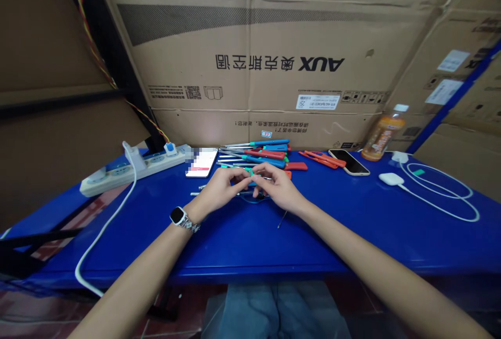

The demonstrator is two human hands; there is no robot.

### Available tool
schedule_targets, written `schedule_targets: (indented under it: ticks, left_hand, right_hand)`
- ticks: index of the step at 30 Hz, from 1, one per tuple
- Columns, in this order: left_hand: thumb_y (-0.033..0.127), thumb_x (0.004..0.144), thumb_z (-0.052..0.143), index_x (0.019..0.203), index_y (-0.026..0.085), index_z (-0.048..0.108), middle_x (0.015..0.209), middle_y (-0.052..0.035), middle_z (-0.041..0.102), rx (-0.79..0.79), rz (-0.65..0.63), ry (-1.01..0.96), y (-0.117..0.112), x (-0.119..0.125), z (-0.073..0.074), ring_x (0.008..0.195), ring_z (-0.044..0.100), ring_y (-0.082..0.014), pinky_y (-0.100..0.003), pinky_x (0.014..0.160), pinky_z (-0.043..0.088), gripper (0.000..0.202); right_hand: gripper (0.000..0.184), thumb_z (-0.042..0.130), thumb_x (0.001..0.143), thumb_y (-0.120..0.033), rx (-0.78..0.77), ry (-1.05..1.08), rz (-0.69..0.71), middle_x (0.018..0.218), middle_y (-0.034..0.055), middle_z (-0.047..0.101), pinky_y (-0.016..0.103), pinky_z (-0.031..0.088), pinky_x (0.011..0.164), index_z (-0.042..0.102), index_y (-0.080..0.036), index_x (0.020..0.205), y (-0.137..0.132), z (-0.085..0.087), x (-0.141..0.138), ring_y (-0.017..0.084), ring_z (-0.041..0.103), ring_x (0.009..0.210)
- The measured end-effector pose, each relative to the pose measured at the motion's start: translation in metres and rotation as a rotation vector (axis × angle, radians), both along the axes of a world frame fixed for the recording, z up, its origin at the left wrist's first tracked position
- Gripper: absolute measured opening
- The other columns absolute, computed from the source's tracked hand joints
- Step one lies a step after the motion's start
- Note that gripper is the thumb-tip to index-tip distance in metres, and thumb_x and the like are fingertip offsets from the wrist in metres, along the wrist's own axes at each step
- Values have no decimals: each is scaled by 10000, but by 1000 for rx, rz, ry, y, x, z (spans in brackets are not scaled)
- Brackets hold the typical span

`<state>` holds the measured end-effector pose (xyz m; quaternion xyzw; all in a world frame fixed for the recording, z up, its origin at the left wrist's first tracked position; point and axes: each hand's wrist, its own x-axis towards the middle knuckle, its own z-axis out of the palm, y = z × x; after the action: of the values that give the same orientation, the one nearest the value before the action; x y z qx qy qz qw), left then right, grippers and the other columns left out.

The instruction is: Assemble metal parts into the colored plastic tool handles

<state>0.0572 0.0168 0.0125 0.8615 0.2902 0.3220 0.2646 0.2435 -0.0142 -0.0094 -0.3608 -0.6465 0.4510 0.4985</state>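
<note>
My left hand (223, 188), with a watch (178, 216) on its wrist, meets my right hand (282, 188) above the middle of the blue table. The fingers of both are closed around a small green piece (249, 171), mostly hidden, so its kind does not show. Just beyond the fingers lies a pile of long tools with thin metal shafts and blue handles (270, 162) or red handles (274, 154). More metal shafts (195, 193) stick out from under my left hand. A thin dark rod (282, 220) lies below my right hand.
A white power strip (156, 160) with plugs and a cable stands at the left. Nearby lies a lit phone (202, 163). At the right are orange strips (323, 159), a dark phone (349, 163), a drink bottle (383, 132) and a white charger (391, 179). Cardboard (274, 31) walls the back.
</note>
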Motion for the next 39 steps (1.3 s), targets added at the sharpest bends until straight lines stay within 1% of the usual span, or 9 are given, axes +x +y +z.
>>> schedule_targets:
  ticks: [7,10,14,17,21,25,32,37,39]
  left_hand:
    - [352,897,596,722,149,605,656,3,613,80,80,-29,-2,0,0,598,530,-118,-234,577,417,268]
    - [329,863,665,844,153,609,771,-16,629,194,103,-86,1,-2,0,679,564,-131,-247,627,463,185]
    - [245,921,602,1078,185,631,1069,-75,625,355,-56,-50,1,-6,2,943,605,-170,-294,803,508,170]
    - [234,951,565,1062,194,658,1030,-70,641,397,-118,-28,0,-7,3,959,619,-173,-308,847,506,150]
    - [265,964,558,1019,178,693,915,-65,666,413,-119,-20,1,-8,2,831,625,-162,-288,762,499,169]
    - [297,954,576,946,174,714,809,-41,665,322,-76,16,4,-9,1,723,605,-151,-274,691,477,185]
    - [292,940,584,955,186,715,848,-49,655,236,-102,87,6,-10,-1,775,609,-163,-281,727,484,169]
    - [270,934,579,928,188,720,865,-52,669,187,-119,184,7,-12,-3,749,615,-163,-277,699,480,164]
    - [241,930,575,906,187,721,857,-51,666,192,-122,240,7,-12,-4,745,616,-166,-282,710,481,157]
  right_hand:
    - [405,658,801,-534,-28,-34,-5,684,-28,594,244,422,538,602,-197,1018,2,2,2,112,572,560]
    - [421,681,781,-538,-59,-38,-11,636,-43,545,241,401,534,642,-178,996,3,3,6,96,508,541]
    - [449,717,741,-558,-161,-8,26,631,-49,541,226,371,524,614,-163,926,2,5,10,75,463,528]
    - [461,704,756,-567,-217,49,86,601,-61,558,212,351,521,540,-179,943,1,5,10,70,460,510]
    - [448,645,804,-586,-232,71,107,545,-76,564,210,344,507,474,-206,968,-1,7,9,80,475,476]
    - [435,678,790,-568,-165,-31,103,618,-39,629,237,416,553,493,-201,933,-4,9,12,97,537,520]
    - [336,633,860,-496,-65,-197,110,704,15,676,262,459,623,549,-174,909,-10,4,17,111,560,583]
    - [162,546,928,-297,271,-629,-78,823,32,660,273,452,693,655,-178,914,-11,8,36,142,588,732]
    - [144,550,916,-234,380,-778,-79,915,47,656,289,463,731,683,-193,954,-13,9,46,154,599,788]
